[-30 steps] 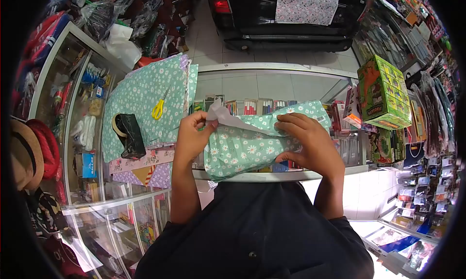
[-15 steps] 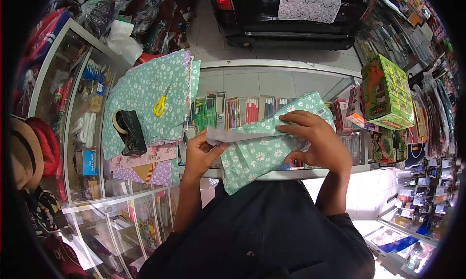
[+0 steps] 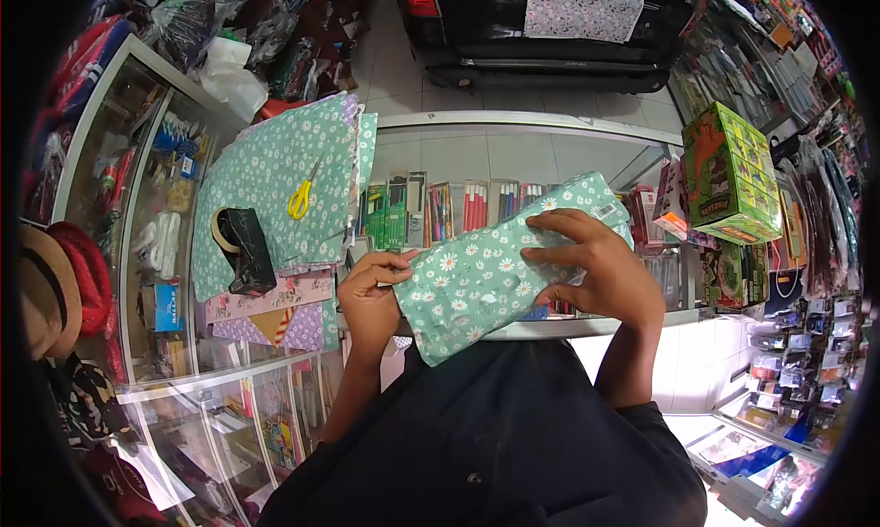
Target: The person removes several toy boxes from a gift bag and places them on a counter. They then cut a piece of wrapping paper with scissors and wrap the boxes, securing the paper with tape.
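A parcel in green daisy-print wrapping paper (image 3: 481, 279) lies slanted across the glass counter in front of me. Its paper now lies folded over the top, with a small pale spot near the middle. At the near left end, my left hand (image 3: 371, 293) has its fingers closed on the paper's edge, the thumb mostly hidden. My right hand (image 3: 600, 266) grips the parcel's right part, fingers on top and thumb at the near side. A barcode label (image 3: 605, 211) shows beyond the right fingers.
To the left, a stack of wrapping sheets (image 3: 275, 160) carries yellow scissors (image 3: 300, 200) and a black tape dispenser (image 3: 247, 252). Pens in packs (image 3: 440, 215) show beneath the counter glass. Green dinosaur boxes (image 3: 733, 174) stand at the right. A black car (image 3: 550, 60) is beyond the counter.
My left hand has brought the lifted paper flap down over the parcel, so its white underside no longer shows. The right hand has stayed in place on the parcel.
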`<act>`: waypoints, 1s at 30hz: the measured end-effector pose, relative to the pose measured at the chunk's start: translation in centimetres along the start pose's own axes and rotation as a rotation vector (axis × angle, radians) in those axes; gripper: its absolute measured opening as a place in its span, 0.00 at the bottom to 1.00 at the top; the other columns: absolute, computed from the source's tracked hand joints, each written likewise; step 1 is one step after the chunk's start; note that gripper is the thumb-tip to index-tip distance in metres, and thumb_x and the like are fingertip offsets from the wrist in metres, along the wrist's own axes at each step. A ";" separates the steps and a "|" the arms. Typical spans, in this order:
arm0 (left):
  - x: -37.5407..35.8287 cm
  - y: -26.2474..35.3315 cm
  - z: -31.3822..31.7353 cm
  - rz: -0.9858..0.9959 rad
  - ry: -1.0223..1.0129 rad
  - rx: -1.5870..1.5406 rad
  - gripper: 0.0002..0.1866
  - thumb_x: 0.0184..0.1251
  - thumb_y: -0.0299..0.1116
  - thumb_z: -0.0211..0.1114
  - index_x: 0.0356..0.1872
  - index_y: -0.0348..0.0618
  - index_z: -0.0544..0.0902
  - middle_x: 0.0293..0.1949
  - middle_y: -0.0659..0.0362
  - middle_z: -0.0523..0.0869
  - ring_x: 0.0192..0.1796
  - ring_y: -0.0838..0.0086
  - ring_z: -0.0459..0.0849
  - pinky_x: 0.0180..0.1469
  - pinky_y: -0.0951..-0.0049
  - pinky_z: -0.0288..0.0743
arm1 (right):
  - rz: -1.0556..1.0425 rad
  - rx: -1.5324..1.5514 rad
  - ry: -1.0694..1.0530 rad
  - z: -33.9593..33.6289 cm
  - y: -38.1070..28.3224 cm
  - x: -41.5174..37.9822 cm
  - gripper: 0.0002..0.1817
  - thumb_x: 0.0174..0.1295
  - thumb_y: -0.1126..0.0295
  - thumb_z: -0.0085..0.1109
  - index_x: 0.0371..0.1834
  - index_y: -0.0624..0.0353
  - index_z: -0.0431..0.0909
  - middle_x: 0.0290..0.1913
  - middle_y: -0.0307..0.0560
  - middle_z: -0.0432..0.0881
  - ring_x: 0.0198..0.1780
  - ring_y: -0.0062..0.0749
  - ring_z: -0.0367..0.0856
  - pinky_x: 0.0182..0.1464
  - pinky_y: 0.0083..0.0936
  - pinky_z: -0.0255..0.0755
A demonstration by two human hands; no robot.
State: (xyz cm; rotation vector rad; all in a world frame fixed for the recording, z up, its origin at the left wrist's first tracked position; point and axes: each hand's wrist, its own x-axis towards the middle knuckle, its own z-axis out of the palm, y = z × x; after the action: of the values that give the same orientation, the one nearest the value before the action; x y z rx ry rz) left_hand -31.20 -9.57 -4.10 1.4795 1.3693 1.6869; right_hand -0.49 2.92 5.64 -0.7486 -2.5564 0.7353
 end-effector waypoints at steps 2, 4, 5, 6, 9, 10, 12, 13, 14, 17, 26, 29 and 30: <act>-0.1 1.0 0.4 -0.173 0.050 -0.105 0.16 0.59 0.08 0.71 0.48 0.30 0.87 0.52 0.49 0.87 0.60 0.60 0.89 0.68 0.63 0.81 | 0.000 0.016 0.016 0.0 -0.1 0.0 0.31 0.43 0.60 0.84 0.56 0.53 0.92 0.67 0.50 0.84 0.69 0.54 0.80 0.68 0.46 0.76; 0.2 2.2 0.7 -0.346 0.100 -0.208 0.19 0.60 0.08 0.71 0.54 0.28 0.86 0.54 0.49 0.87 0.60 0.61 0.89 0.70 0.64 0.80 | 0.000 0.034 0.035 0.3 0.0 0.1 0.30 0.44 0.59 0.84 0.55 0.53 0.92 0.66 0.50 0.84 0.68 0.54 0.80 0.68 0.46 0.77; 0.3 2.5 0.8 -0.473 0.127 -0.283 0.19 0.61 0.09 0.71 0.55 0.27 0.86 0.55 0.49 0.88 0.59 0.63 0.89 0.69 0.65 0.81 | 0.005 0.012 0.047 0.7 0.2 0.1 0.29 0.45 0.58 0.84 0.54 0.53 0.92 0.66 0.50 0.85 0.68 0.53 0.81 0.66 0.45 0.78; 0.2 2.7 0.8 -0.598 0.155 -0.359 0.19 0.62 0.09 0.71 0.56 0.25 0.86 0.55 0.49 0.89 0.58 0.65 0.90 0.67 0.66 0.82 | 0.009 -0.011 0.059 0.9 0.2 0.1 0.29 0.46 0.56 0.84 0.54 0.53 0.92 0.65 0.50 0.85 0.67 0.53 0.81 0.65 0.45 0.79; -0.4 1.7 0.4 -0.571 0.127 -0.164 0.16 0.64 0.10 0.70 0.53 0.26 0.87 0.53 0.49 0.90 0.56 0.68 0.90 0.65 0.67 0.83 | 0.021 -0.051 0.062 1.0 0.2 0.3 0.28 0.46 0.55 0.83 0.52 0.52 0.93 0.64 0.50 0.85 0.65 0.52 0.83 0.62 0.44 0.81; -0.7 1.3 0.4 -0.571 0.128 -0.165 0.16 0.64 0.10 0.70 0.53 0.26 0.87 0.53 0.49 0.90 0.56 0.68 0.90 0.65 0.67 0.83 | 0.021 -0.052 0.061 0.8 -0.1 0.4 0.28 0.46 0.55 0.83 0.52 0.52 0.93 0.64 0.50 0.85 0.65 0.52 0.83 0.62 0.44 0.81; -1.2 0.6 0.6 -0.326 0.144 -0.075 0.14 0.67 0.12 0.66 0.52 0.28 0.87 0.51 0.47 0.92 0.54 0.67 0.91 0.65 0.68 0.82 | -0.018 -0.087 0.093 0.3 -0.9 0.5 0.25 0.49 0.58 0.83 0.52 0.51 0.92 0.62 0.50 0.86 0.63 0.50 0.84 0.60 0.43 0.82; -1.4 0.5 0.6 -0.326 0.142 -0.075 0.14 0.67 0.12 0.66 0.52 0.28 0.87 0.51 0.47 0.92 0.54 0.67 0.91 0.65 0.68 0.82 | -0.017 -0.087 0.094 0.3 -0.8 0.5 0.25 0.49 0.58 0.83 0.52 0.51 0.92 0.62 0.50 0.86 0.63 0.50 0.84 0.60 0.43 0.82; -1.6 0.4 0.5 -0.342 0.158 -0.113 0.12 0.66 0.11 0.67 0.49 0.28 0.88 0.49 0.49 0.92 0.54 0.68 0.91 0.64 0.68 0.82 | -0.045 -0.109 0.102 0.5 -0.6 0.6 0.24 0.50 0.59 0.82 0.52 0.51 0.92 0.60 0.49 0.87 0.62 0.49 0.85 0.58 0.42 0.82; -1.7 -0.1 0.2 -0.350 0.173 -0.180 0.10 0.65 0.10 0.69 0.46 0.28 0.87 0.47 0.51 0.91 0.53 0.69 0.91 0.62 0.70 0.83 | -0.066 -0.144 0.115 0.8 -0.3 0.6 0.21 0.54 0.63 0.80 0.52 0.51 0.92 0.57 0.47 0.88 0.59 0.46 0.87 0.55 0.40 0.84; -1.1 3.9 1.6 -0.001 0.311 0.208 0.12 0.66 0.15 0.68 0.49 0.32 0.84 0.47 0.52 0.88 0.52 0.68 0.89 0.54 0.67 0.83 | -0.094 -0.251 0.256 1.8 0.1 1.5 0.08 0.65 0.67 0.70 0.44 0.55 0.86 0.45 0.37 0.89 0.49 0.36 0.88 0.40 0.35 0.84; -3.0 6.9 1.1 0.565 0.121 0.286 0.16 0.62 0.20 0.68 0.52 0.37 0.85 0.49 0.52 0.88 0.53 0.60 0.89 0.53 0.62 0.82 | -0.091 -0.278 0.268 1.8 -0.2 1.9 0.07 0.66 0.68 0.69 0.42 0.56 0.85 0.41 0.38 0.89 0.47 0.37 0.88 0.39 0.35 0.83; -2.0 9.2 1.3 0.487 -0.215 0.228 0.17 0.62 0.21 0.70 0.53 0.38 0.85 0.49 0.53 0.88 0.54 0.58 0.89 0.55 0.60 0.82 | -0.086 -0.294 0.264 1.9 -0.3 1.9 0.06 0.67 0.68 0.69 0.41 0.56 0.84 0.40 0.38 0.89 0.46 0.37 0.88 0.39 0.36 0.83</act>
State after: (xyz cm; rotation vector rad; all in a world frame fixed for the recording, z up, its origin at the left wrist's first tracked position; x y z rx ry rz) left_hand -27.31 -14.19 3.23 2.1968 1.1764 1.6136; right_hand -3.01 3.12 4.69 -0.7618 -2.4584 0.2159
